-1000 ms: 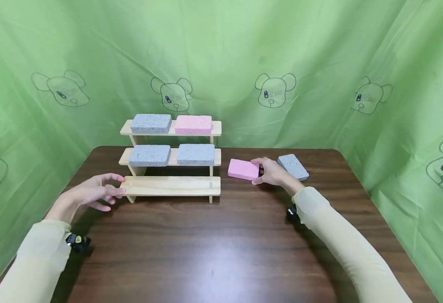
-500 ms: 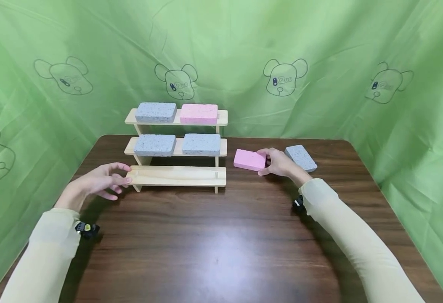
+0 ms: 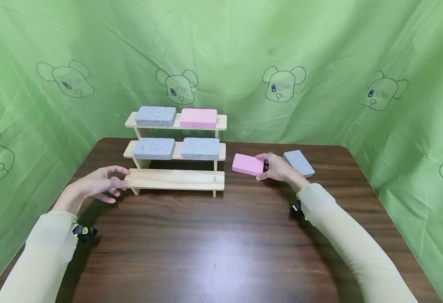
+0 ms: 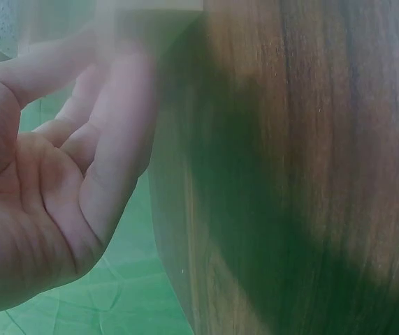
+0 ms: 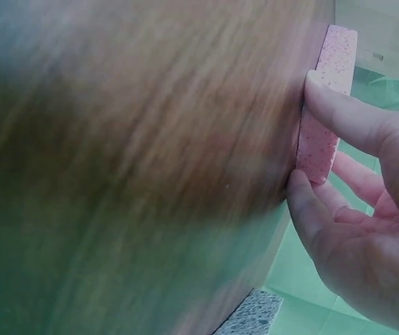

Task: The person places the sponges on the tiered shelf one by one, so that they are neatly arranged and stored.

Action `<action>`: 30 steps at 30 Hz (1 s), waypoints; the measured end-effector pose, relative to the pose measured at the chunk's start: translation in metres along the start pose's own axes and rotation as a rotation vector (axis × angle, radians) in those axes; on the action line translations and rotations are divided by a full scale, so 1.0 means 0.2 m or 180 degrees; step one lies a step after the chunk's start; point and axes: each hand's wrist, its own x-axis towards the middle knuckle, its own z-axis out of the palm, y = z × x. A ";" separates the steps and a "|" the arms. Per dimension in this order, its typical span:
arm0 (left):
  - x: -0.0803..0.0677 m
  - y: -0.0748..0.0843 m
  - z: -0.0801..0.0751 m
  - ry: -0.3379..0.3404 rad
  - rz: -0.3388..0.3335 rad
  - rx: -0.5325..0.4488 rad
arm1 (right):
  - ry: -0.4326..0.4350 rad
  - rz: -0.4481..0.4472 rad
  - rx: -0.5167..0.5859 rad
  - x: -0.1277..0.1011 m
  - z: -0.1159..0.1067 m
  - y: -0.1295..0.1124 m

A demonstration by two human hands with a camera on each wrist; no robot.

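Observation:
A three-tier wooden display stand [image 3: 173,180] stands at the left of the table, its bottom tier bare. My left hand [image 3: 97,184] pinches the left end of that tier between thumb and finger, the other fingers spread below it. To the right of the stand, a pink sponge [image 3: 247,164] lies flat on the table. My right hand [image 3: 277,167] grips its right end; in the right wrist view the thumb presses the sponge's near side [image 5: 328,66]. Just behind that hand lies a loose blue-grey sponge [image 3: 298,163], set at a slant.
On the top tier sit a blue-grey sponge [image 3: 155,115] and a pink sponge [image 3: 198,118]. Two blue-grey sponges, left [image 3: 154,148] and right [image 3: 200,148], fill the middle tier. A green curtain [image 3: 229,50] hangs behind the dark wooden table [image 3: 191,235].
The head view has shifted slightly, so everything sits a little higher and further right in it. Both hands keep the same places on the stand and the pink sponge.

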 end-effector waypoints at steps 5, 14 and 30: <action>-0.01 0.00 0.01 -0.0018 -0.0017 -0.0028 | -0.0030 -0.0003 -0.0067 0.00 0.00 -0.01; 0.01 -0.01 0.00 0.0001 0.0005 -0.0091 | 0.0017 -0.0119 -0.0037 -0.02 -0.01 -0.03; 0.00 -0.01 0.00 -0.0024 0.0035 -0.0097 | -0.0542 -0.0070 0.0517 -0.30 -0.30 -0.33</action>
